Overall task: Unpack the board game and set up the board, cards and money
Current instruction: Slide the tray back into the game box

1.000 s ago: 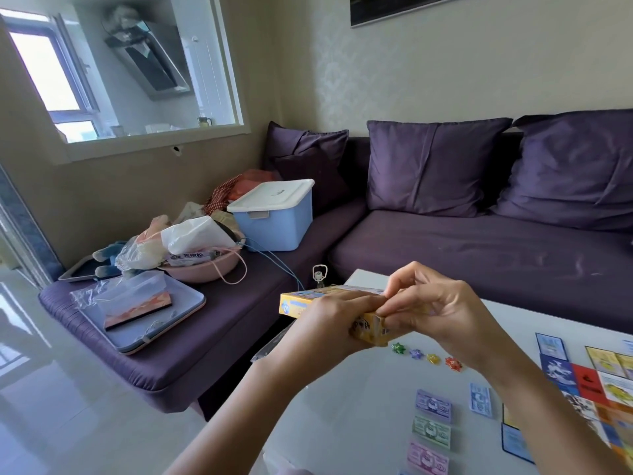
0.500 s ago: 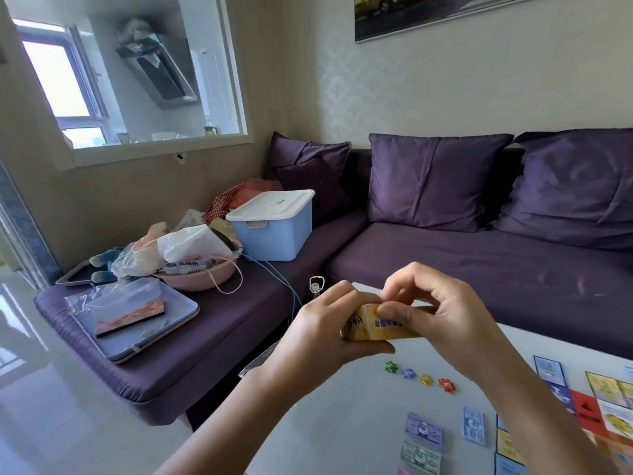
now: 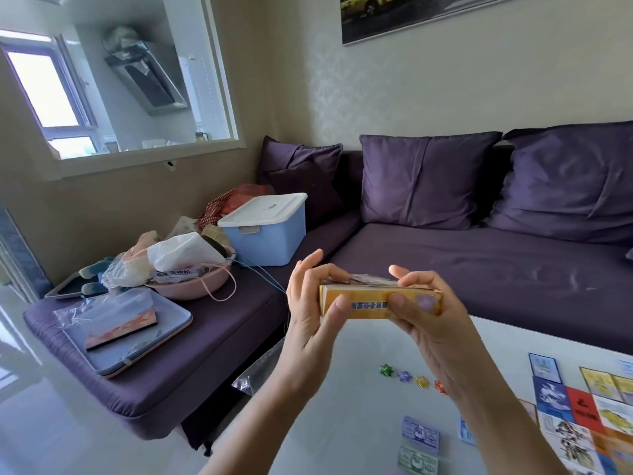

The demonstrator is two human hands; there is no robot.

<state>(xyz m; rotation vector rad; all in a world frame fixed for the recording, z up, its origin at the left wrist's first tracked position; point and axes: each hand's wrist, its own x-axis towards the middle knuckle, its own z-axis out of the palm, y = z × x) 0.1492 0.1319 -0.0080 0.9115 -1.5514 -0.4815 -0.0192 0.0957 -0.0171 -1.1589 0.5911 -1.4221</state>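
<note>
Filling the back of the room, the sofa (image 3: 479, 269) runs along the table's (image 3: 342, 389) far edge and plays no part in the job.

The board (image 3: 582, 423) lies flat at the table's right edge, and I judge it was put there to leave the middle free for sorting.

The box (image 3: 370, 305) is held in the air above the table's far left corner, long side level and touching nothing but the hands. It is a slim yellow-orange carton with blue print along the near face and a pale purple mark by its right end. Something glossy shows along its top; whether that is wrapping or the contents I cannot tell.

The left hand (image 3: 308, 323) pinches the left end, thumb on the near face and fingers over the top. The right hand (image 3: 431, 323) grips the right end the same way, fingers curled over the top. This two-ended hold probably steadies the box so it can be opened without spilling.

Notes (image 3: 420, 438) lie in small separate piles near the front edge, seemingly sorted by colour.

Four tokens (image 3: 404, 375) sit in a short row between the notes and the box, well apart from the board.
</note>
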